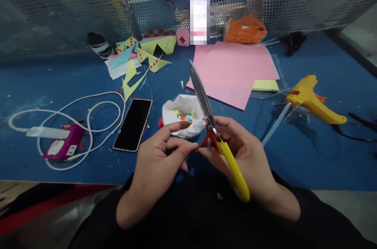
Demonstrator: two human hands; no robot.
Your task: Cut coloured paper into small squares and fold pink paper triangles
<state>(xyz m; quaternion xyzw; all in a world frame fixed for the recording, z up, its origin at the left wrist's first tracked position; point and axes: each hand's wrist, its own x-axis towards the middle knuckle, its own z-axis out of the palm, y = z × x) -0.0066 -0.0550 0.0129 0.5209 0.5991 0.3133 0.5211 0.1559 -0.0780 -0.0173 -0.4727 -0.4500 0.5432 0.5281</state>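
The blue table fills the frame and is fenced at the top by a grey perforated screen, which seems to keep loose things from sliding off the far edge. Pink sheets lie flat right of centre, stacked over a yellow one, probably so they stay uncreased. In the upper middle, cut yellow shapes with red dots are pushed back near the screen, clear of the hands.

A yellow glue gun lies on its side at the right, nozzle toward the centre and within reach. At the left a white cable loops round a pink charger, and a dark phone lies face up beside it.

The white bowl of tiny coloured bits sits just above the hands at centre, likely so that small pieces can drop straight in.

Both hands hover at lower centre, over the person's lap. The right hand is closed round the yellow handles of the scissors, whose blades look shut and point up toward the top of the frame, away from the body. The left hand has its fingers narrowed to a pinch at a small red scrap beside the scissors' pivot, where the two hands' fingertips meet.
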